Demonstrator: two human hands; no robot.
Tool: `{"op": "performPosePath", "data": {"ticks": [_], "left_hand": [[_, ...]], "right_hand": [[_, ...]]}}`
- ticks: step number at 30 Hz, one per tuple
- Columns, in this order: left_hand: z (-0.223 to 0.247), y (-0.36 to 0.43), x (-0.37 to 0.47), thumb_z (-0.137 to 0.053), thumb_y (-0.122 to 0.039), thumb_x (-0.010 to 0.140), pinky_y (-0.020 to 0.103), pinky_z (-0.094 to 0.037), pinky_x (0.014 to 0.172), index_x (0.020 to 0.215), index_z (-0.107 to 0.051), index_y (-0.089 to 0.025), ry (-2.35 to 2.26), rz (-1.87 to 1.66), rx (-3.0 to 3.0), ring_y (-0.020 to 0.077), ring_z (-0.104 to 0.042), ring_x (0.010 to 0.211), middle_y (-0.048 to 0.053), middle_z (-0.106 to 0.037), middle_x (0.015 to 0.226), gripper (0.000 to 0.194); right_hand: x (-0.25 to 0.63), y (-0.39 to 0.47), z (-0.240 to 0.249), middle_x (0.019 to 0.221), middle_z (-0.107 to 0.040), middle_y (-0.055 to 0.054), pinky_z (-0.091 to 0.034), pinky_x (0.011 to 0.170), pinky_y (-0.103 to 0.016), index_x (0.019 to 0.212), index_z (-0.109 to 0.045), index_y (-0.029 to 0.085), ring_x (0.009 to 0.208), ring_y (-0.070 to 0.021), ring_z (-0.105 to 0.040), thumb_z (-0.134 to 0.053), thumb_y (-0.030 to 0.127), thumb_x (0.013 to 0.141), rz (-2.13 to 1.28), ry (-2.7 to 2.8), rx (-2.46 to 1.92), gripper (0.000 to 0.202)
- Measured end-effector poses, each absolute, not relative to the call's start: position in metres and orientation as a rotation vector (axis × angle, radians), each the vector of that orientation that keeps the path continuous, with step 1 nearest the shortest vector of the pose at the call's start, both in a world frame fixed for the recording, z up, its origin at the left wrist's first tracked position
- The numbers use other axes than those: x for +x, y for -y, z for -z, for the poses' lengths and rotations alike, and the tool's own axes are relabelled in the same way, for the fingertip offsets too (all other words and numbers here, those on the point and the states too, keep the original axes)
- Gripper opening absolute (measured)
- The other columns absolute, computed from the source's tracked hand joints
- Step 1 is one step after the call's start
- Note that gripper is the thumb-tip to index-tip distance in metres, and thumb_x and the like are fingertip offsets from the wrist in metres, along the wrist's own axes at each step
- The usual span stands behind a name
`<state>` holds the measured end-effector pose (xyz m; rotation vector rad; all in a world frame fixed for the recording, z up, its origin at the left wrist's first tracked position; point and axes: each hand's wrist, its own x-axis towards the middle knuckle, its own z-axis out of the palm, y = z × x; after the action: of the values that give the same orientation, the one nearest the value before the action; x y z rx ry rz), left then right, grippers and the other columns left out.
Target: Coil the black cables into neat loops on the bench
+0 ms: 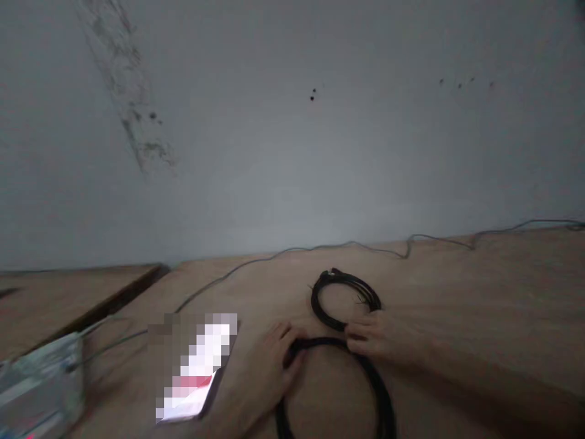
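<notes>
A larger coil of black cable lies on the wooden surface in front of me, its lower part cut off by the bottom of the picture. My left hand is closed round this coil at its upper left, thumb inside the loop. My right hand has its fingers curled onto the upper right of the same coil. Just beyond is a smaller bundled coil of black cable, and the right hand also covers its lower right edge. Blur hides the exact fingertip contact.
Left of my hands lies a flat device with a lit screen, partly pixelated. A whitish object, possibly plastic-wrapped, sits at the far left. One thin grey cable runs along the wooden surface near the grey wall. A dark gap splits the boards.
</notes>
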<state>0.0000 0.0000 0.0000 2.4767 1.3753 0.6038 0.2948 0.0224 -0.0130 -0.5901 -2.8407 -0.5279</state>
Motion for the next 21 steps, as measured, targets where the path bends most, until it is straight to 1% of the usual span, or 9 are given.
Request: {"op": "performPosePath", "data": {"ticks": [2, 5, 10, 13, 17, 21], "left_hand": [[0.000, 0.001, 0.000, -0.059, -0.015, 0.092, 0.040, -0.047, 0.097, 0.110, -0.067, -0.023, -1.383, -0.611, 2.475, 0.0246, -0.061, 0.108, 0.005, -0.065, 0.113, 0.022], [-0.001, 0.002, -0.001, -0.058, -0.017, 0.092, 0.039, -0.048, 0.097, 0.111, -0.067, -0.024, -1.384, -0.622, 2.479, 0.0247, -0.061, 0.108, 0.006, -0.065, 0.114, 0.022], [-0.001, 0.002, -0.002, -0.057, -0.019, 0.093, 0.038, -0.048, 0.094, 0.111, -0.067, -0.026, -1.372, -0.643, 2.492, 0.0236, -0.062, 0.105, 0.004, -0.065, 0.111, 0.022], [-0.001, 0.002, 0.000, -0.057, -0.019, 0.092, 0.037, -0.048, 0.094, 0.111, -0.067, -0.026, -1.368, -0.648, 2.500, 0.0236, -0.062, 0.105, 0.004, -0.066, 0.111, 0.022], [-0.001, 0.000, 0.002, -0.058, -0.018, 0.090, 0.037, -0.049, 0.091, 0.109, -0.067, -0.025, -1.380, -0.649, 2.503, 0.0238, -0.062, 0.103, 0.004, -0.066, 0.111, 0.022], [-0.002, 0.000, 0.003, -0.058, -0.017, 0.090, 0.037, -0.048, 0.093, 0.108, -0.068, -0.024, -1.372, -0.647, 2.493, 0.0236, -0.062, 0.105, 0.004, -0.066, 0.110, 0.022]], "right_hand": [[0.296, -0.022, 0.014, 0.113, -0.070, -0.006, -0.050, 0.071, -0.030, 0.110, -0.066, 0.021, 0.089, -0.0197, -0.066, -0.059, 0.013, 0.098, 0.494, 2.787, -0.655, 0.016], [0.295, -0.018, 0.016, 0.113, -0.070, -0.006, -0.050, 0.076, -0.031, 0.114, -0.066, 0.023, 0.090, -0.0198, -0.067, -0.056, 0.014, 0.098, 0.382, 2.663, -0.816, 0.021], [0.295, -0.005, 0.016, 0.100, -0.072, -0.005, -0.051, 0.079, -0.032, 0.109, -0.067, 0.023, 0.091, -0.0207, -0.068, -0.053, 0.016, 0.096, 0.115, 2.390, -1.052, 0.020], [0.295, 0.004, 0.016, 0.102, -0.074, -0.005, -0.053, 0.082, -0.033, 0.115, -0.066, 0.024, 0.091, -0.0210, -0.070, -0.054, 0.019, 0.095, 0.018, 2.311, -1.128, 0.024], [0.285, 0.017, 0.013, 0.105, -0.075, -0.007, -0.055, 0.084, -0.035, 0.124, -0.067, 0.025, 0.092, -0.0232, -0.071, -0.055, 0.020, 0.095, 0.043, 2.370, -1.195, 0.031], [0.269, 0.026, 0.008, 0.111, -0.074, -0.010, -0.057, 0.084, -0.041, 0.123, -0.069, 0.019, 0.099, -0.0284, -0.071, -0.054, 0.017, 0.095, 0.135, 2.442, -1.255, 0.032]]}}
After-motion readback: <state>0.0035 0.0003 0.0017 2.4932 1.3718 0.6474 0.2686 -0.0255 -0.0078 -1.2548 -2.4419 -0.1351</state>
